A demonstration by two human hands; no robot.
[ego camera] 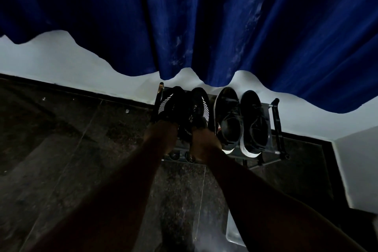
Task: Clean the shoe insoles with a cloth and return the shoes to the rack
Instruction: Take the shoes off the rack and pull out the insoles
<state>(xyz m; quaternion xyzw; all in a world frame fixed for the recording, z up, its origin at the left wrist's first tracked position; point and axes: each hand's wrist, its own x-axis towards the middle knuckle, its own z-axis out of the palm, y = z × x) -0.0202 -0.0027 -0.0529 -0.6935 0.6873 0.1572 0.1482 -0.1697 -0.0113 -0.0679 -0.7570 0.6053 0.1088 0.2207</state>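
A black metal shoe rack (pixel 276 120) stands against the wall under a blue curtain. Two black knit sneakers with white stripes sit on its left half: the left striped sneaker (pixel 170 102) and the right striped sneaker (pixel 199 106). My left hand (pixel 161 137) grips the heel of the left one. My right hand (pixel 204 145) grips the heel of the right one. To their right lie two black lace-up sneakers with white soles (pixel 241 120), side by side on the rack. No cloth is in view.
A blue curtain (pixel 204 22) hangs just above the rack, over a white wall. The floor (pixel 81 149) is dark speckled tile. A pale wall corner (pixel 358 165) juts out at the right. More shoes show faintly on a lower shelf (pixel 180 155).
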